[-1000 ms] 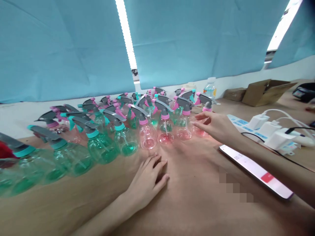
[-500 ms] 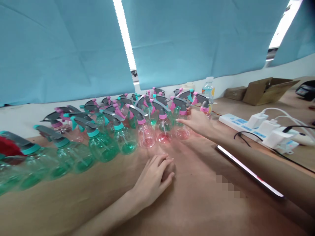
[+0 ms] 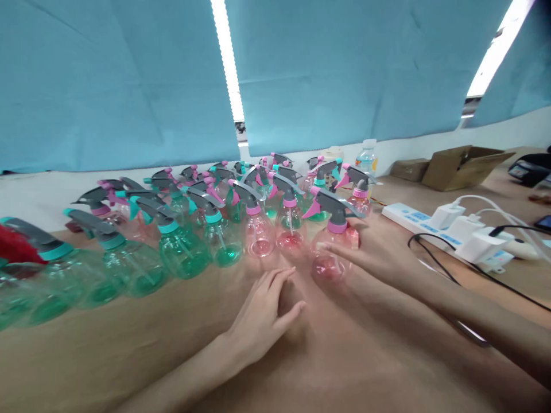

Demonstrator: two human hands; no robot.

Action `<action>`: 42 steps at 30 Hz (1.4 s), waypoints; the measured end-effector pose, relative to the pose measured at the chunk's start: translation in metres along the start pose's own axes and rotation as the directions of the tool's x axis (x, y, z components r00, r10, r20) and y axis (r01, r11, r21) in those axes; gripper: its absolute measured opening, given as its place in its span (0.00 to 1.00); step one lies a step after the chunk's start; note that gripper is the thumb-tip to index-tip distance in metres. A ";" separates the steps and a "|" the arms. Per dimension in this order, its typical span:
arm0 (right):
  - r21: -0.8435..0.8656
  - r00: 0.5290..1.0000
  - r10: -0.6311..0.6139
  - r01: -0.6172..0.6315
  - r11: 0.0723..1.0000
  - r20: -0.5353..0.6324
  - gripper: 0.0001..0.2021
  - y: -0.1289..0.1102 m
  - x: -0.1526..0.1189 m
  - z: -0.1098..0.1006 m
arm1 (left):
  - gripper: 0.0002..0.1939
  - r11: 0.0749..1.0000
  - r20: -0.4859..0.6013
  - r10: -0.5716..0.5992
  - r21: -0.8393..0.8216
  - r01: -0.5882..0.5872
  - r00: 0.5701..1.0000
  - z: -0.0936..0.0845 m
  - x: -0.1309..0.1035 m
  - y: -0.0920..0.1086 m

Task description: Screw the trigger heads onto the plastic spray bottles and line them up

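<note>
My right hand (image 3: 370,258) grips a clear pink spray bottle (image 3: 329,267) low on its body, with the thumb across the near side. The bottle has a grey trigger head with a pink trigger and collar, and a little pink liquid inside. The fingers behind it are mostly hidden. My left hand (image 3: 264,312) rests on the brown table (image 3: 181,350), fingers and thumb apart, holding nothing. Just beyond it stand two pink spray bottles, a left one (image 3: 260,232) and a right one (image 3: 291,229), and a green spray bottle (image 3: 222,244).
Several more green spray bottles (image 3: 183,249) line the left side, with others packed behind. A water bottle (image 3: 367,155) stands at the back. To the right are a power strip (image 3: 398,217) with white chargers, cables and an open cardboard box (image 3: 460,169). My right forearm partly covers a phone (image 3: 473,334).
My right hand has drawn the pink spray bottle out of the row, nearer and slightly right. My left hand stayed on the table and its thumb and fingers spread a little.
</note>
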State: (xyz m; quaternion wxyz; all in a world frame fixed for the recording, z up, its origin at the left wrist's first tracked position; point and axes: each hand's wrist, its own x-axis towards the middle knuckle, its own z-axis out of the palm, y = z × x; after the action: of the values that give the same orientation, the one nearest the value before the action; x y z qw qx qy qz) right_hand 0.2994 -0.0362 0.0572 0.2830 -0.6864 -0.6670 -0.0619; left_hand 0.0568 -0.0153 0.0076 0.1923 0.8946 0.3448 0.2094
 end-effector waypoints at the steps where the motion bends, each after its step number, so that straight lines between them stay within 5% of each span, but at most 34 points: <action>1: 0.015 1.000 0.004 -0.004 1.000 0.012 0.25 -0.005 -0.005 0.002 | 0.24 1.000 -0.015 -0.017 -0.025 0.017 1.000 -0.001 -0.001 0.000; 9: 0.163 0.983 -0.164 0.149 0.975 0.086 0.25 -0.069 -0.020 0.013 | 0.46 0.989 -0.144 -0.056 -0.145 0.035 0.988 -0.005 -0.016 -0.003; 15: 0.331 0.945 -0.299 0.242 0.912 0.133 0.19 -0.094 -0.005 0.004 | 0.43 0.985 -0.182 -0.072 -0.167 0.041 0.981 -0.017 -0.032 -0.012; 20: 0.590 0.905 -0.353 0.154 0.793 0.238 0.15 -0.109 0.012 -0.003 | 0.43 0.983 -0.111 -0.038 -0.185 0.017 0.993 -0.027 -0.037 -0.014; 29: 0.818 0.929 -0.344 0.094 0.568 0.132 0.10 -0.122 0.012 0.023 | 0.43 0.967 -0.079 0.069 -0.238 -0.086 0.995 -0.035 -0.034 -0.016; 35: 0.797 0.947 -0.303 0.104 0.595 0.104 0.08 -0.118 0.014 0.025 | 0.43 0.985 -0.040 -0.027 -0.173 0.020 0.999 -0.029 -0.038 -0.026; 42: 0.696 0.988 -0.111 0.002 0.718 0.111 0.12 -0.102 0.022 0.036 | 0.39 0.988 0.071 -0.093 0.134 0.083 0.993 -0.029 -0.047 -0.046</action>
State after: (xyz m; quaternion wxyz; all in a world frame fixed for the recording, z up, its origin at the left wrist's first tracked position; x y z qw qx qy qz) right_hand 0.1939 -0.0052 0.0692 0.4680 -0.5123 -0.6811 0.2336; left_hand -0.0141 -0.0105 -0.0015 0.1556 0.8967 0.3891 0.1429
